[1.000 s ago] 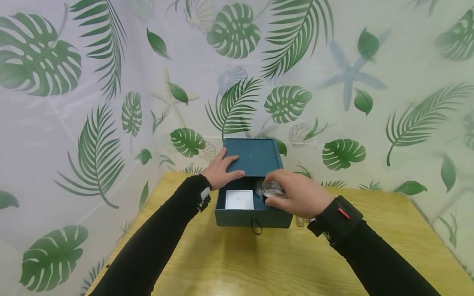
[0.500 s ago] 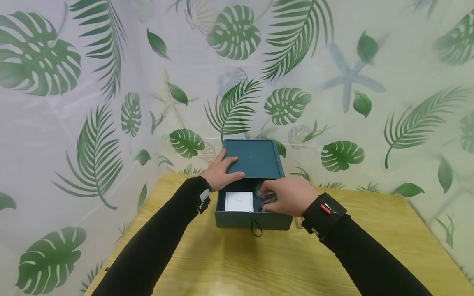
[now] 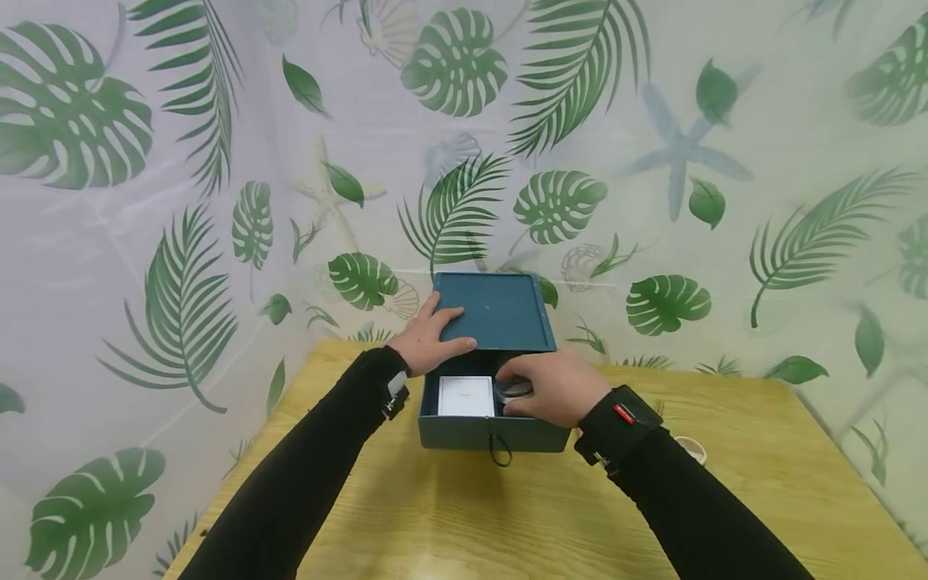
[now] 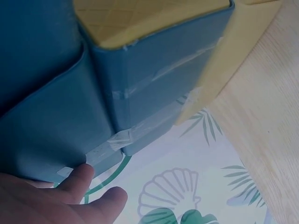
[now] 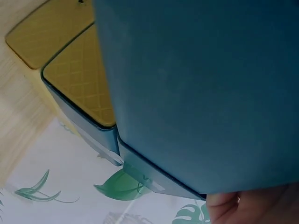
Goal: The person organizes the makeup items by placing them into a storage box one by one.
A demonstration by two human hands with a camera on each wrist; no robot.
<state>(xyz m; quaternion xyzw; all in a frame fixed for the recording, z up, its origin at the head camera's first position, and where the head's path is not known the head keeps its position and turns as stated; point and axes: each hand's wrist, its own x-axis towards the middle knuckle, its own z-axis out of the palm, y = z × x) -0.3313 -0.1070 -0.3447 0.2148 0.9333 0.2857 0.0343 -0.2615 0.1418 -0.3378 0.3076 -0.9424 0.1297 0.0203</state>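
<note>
A dark teal box (image 3: 493, 435) stands on the table with its lid (image 3: 496, 310) raised at the back. My left hand (image 3: 429, 340) rests on the lid's left edge, fingers spread and thumb along its front edge. Inside the box, at the left, lies a small white square box (image 3: 466, 396). To the right of it my right hand (image 3: 554, 388) reaches in and grips a small clear round container (image 3: 513, 390), partly hidden by the fingers. The left wrist view shows fingers (image 4: 108, 203) beside the teal outer wall; in the right wrist view a teal panel (image 5: 201, 93) hides most of the hand.
A black cord loop (image 3: 500, 451) hangs from the box front. On the wooden table (image 3: 406, 515), a small round pale thing (image 3: 691, 448) lies beside my right forearm. A leaf-print sheet (image 3: 464, 209) hangs behind the table.
My right hand has moved left and lower into the box with the clear container, closer to the white box. The left hand stays on the lid.
</note>
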